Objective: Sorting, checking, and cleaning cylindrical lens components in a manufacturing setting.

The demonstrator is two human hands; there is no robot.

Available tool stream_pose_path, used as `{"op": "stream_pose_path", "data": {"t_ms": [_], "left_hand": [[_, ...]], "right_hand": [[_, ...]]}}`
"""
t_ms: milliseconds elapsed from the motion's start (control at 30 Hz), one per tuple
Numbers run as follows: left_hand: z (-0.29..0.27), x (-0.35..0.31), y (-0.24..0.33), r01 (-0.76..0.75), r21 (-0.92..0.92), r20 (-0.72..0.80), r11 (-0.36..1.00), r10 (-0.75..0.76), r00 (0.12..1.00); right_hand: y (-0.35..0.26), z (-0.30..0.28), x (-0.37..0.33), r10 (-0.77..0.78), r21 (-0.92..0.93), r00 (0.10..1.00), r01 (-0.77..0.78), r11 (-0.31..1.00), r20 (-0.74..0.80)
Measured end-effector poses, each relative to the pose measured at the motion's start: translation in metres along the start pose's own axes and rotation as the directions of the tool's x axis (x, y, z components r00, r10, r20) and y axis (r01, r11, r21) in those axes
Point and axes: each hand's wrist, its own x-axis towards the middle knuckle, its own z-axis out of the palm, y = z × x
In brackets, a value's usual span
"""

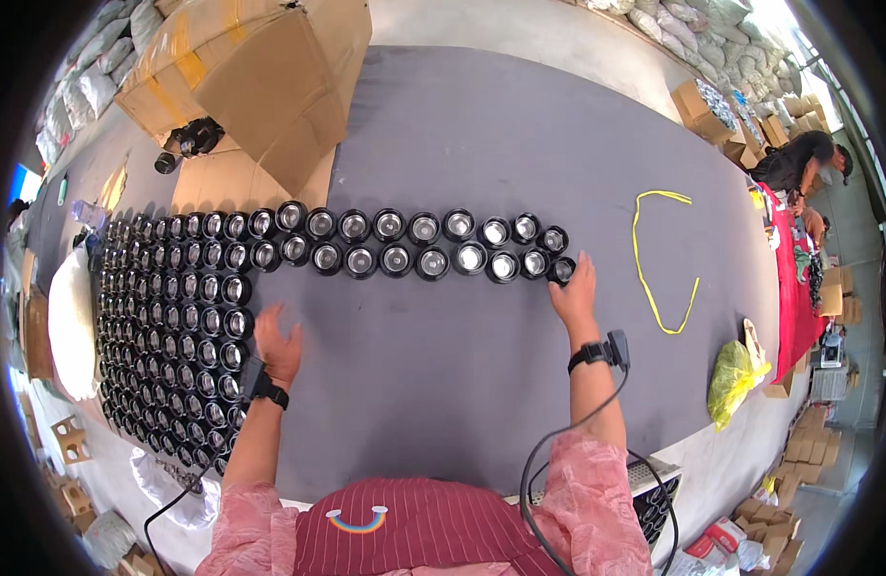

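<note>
Many black round cups with shiny silver insides stand on the grey table (414,384). A dense block of them (174,317) fills the left side, and two uneven rows (395,259) run rightward from its far end. At the right end of the near row, my right hand (577,293) has its thumb and fingers around the last black cup (561,271). My left hand (278,346) is open beside the block's right edge, fingers apart and holding nothing. Whether it touches the nearest cups I cannot tell.
A large cardboard box (270,86) lies tipped at the far left with black pieces at its opening. A yellow strap (640,254) lies right of the rows. A yellow-green bag (731,384) is at the table's right edge. Another person (798,168) works at the far right.
</note>
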Motion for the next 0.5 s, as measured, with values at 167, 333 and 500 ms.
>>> {"op": "stream_pose_path", "data": {"t_ms": [167,333,500], "left_hand": [[-0.010,0.047,-0.010,0.044,0.134,-0.136,0.990,-0.026,0.990],[-0.002,0.079,-0.026,0.071,0.262,-0.168,0.963,-0.027,0.985],[0.012,0.099,-0.035,0.130,0.342,-0.170,0.931,-0.074,0.983]], "right_hand": [[0.013,0.019,0.011,0.070,0.104,0.988,-0.085,0.991,0.137],[-0.001,0.014,0.006,0.121,0.243,0.993,-0.117,0.963,-0.002],[-0.041,0.025,0.019,-0.132,0.193,0.990,0.121,0.974,0.042]]}}
